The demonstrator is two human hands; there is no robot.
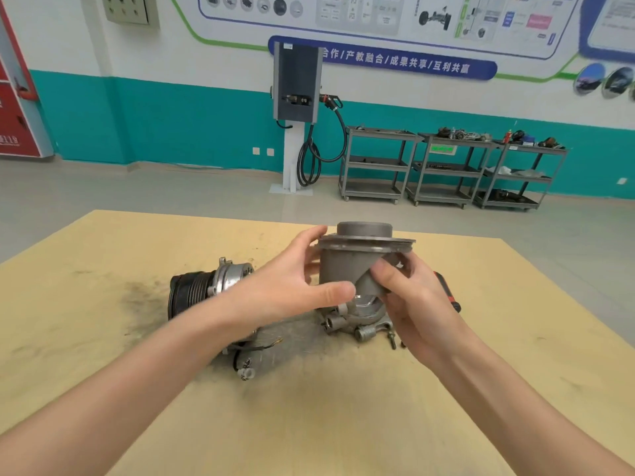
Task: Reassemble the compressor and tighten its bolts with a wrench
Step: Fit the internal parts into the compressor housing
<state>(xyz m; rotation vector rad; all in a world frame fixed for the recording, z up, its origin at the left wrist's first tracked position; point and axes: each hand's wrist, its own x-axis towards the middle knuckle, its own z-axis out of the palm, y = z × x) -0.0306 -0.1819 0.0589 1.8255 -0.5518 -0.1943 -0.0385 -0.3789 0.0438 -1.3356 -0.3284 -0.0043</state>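
A grey cylindrical compressor core with a flat plate near its top [347, 259] is held upright above the table between both hands. My left hand [292, 280] grips its left side, thumb across the front. My right hand [412, 297] grips its lower right part. Right below it a silver end housing [360, 319] rests on the table, with loose bolts [391, 340] beside it. The compressor body with its black pulley [196, 295] lies on its side to the left, partly hidden by my left forearm. A red-and-black tool handle [446, 290] shows behind my right hand.
The work surface is a yellowish board [309, 407] with a dark oil stain [144, 304] at the left. A short wire with a connector [245, 371] trails from the compressor body. Far behind stand a charging post [297, 108] and grey trolleys [446, 166].
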